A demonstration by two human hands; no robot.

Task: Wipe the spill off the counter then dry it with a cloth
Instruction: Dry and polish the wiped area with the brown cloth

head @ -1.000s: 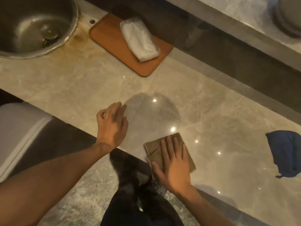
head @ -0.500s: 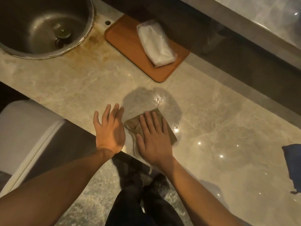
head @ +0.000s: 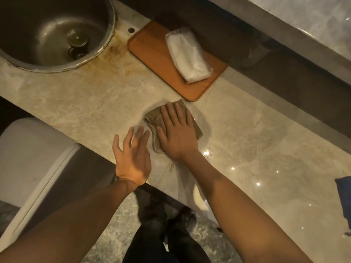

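A folded tan cloth [head: 152, 118] lies on the glossy marble counter [head: 256, 133], just in front of the orange tray. My right hand [head: 176, 133] lies flat on top of it, fingers spread, palm pressing it onto the stone. My left hand [head: 133, 158] hovers open at the counter's near edge, left of the cloth, holding nothing. A faint wet sheen shows on the stone around the cloth. A dark blue cloth [head: 344, 198] lies at the right edge of the view.
A round steel sink [head: 106, 44] sits at the upper left with rust stains beside it. An orange tray [head: 152, 52] carries a white plastic-wrapped pack [head: 188, 54]. A dark backsplash runs along the back. A white toilet [head: 28, 158] stands below the counter at the left.
My right hand has slid the tan cloth away from me and leftward, from the near edge up towards the orange tray. My left hand stayed open beside it.
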